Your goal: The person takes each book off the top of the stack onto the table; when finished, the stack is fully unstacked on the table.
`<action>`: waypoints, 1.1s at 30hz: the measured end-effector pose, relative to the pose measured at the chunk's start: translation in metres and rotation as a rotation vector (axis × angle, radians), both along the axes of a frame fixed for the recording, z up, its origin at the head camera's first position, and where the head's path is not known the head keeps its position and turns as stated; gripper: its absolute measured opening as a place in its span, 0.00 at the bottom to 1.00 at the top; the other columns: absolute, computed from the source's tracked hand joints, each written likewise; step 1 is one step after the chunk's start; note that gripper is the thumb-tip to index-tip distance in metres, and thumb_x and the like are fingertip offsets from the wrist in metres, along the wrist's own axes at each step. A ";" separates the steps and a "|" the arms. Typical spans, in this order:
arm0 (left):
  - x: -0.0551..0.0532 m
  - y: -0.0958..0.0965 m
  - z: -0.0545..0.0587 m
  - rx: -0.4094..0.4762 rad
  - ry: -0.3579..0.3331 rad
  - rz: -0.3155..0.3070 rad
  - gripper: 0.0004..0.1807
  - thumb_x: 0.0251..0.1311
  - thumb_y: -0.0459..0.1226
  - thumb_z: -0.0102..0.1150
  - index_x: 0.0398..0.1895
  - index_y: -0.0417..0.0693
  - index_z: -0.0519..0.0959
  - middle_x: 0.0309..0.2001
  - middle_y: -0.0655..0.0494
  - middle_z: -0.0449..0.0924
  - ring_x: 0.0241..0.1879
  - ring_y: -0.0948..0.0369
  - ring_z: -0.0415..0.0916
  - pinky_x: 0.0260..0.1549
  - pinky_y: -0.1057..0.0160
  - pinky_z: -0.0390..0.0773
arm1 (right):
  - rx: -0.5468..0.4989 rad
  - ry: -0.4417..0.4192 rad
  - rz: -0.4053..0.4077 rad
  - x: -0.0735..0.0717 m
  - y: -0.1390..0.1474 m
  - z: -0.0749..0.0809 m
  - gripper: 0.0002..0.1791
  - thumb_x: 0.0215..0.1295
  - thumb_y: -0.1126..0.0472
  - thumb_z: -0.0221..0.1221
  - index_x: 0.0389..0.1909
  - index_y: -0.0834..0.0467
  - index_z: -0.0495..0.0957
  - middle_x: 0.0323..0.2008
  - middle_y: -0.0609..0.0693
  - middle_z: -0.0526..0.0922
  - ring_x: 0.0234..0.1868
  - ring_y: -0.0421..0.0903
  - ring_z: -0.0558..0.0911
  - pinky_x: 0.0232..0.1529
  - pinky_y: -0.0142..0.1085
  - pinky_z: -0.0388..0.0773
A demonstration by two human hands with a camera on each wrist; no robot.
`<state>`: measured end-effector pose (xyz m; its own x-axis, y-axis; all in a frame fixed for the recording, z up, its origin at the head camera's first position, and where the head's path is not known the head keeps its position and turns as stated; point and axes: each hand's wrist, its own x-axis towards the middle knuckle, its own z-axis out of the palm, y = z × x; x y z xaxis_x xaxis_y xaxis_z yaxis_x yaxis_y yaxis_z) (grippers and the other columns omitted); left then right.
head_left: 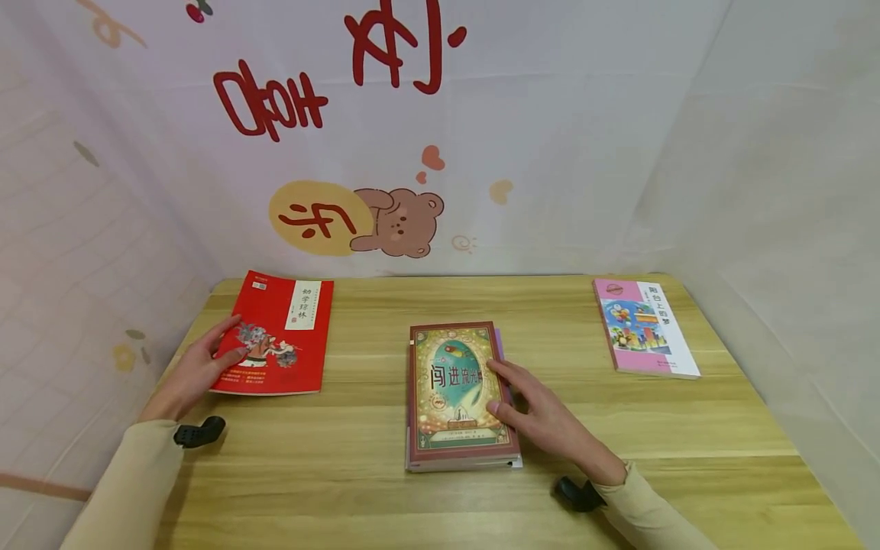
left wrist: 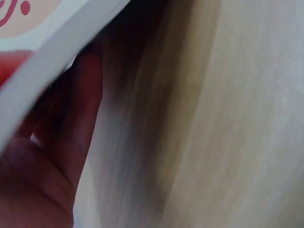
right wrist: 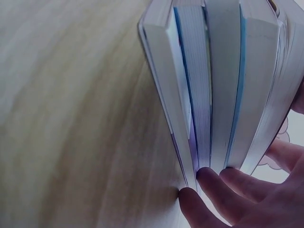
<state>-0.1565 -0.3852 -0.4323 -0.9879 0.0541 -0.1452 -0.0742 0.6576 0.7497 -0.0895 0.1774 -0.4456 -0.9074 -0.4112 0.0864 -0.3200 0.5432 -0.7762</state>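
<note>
At the left of the table, my left hand (head_left: 189, 374) pinches the side edge of a red book (head_left: 309, 363). The thumb lies over the cover, and in the left wrist view fingers (left wrist: 85, 104) reach beneath the book's pale edge (left wrist: 61, 47), with a dark gap above the wood. A stack of several books stands mid-table, topped by a book with a green and gold cover (head_left: 461, 367). My right hand (head_left: 550, 420) rests against the stack's right side. In the right wrist view its fingertips (right wrist: 228, 190) touch the side of the stacked books (right wrist: 225, 85).
A pink and white book (head_left: 649, 328) lies at the back right of the wooden table (head_left: 550, 305). Behind the table hangs a printed cloth (head_left: 550, 137) with a bear and red characters. Pale cloth walls flank both sides.
</note>
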 end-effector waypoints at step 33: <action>0.006 0.085 0.031 -0.201 0.258 -0.118 0.30 0.70 0.34 0.61 0.72 0.33 0.68 0.71 0.28 0.62 0.65 0.32 0.62 0.60 0.28 0.68 | -0.001 0.029 0.002 -0.001 0.001 -0.003 0.37 0.74 0.48 0.62 0.80 0.51 0.62 0.77 0.60 0.62 0.76 0.64 0.63 0.69 0.65 0.64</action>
<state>-0.1500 -0.3007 -0.4014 -0.9821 0.1660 0.0888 0.1862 0.7867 0.5886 -0.0910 0.1785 -0.4486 -0.9036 -0.4133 0.1128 -0.3434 0.5415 -0.7674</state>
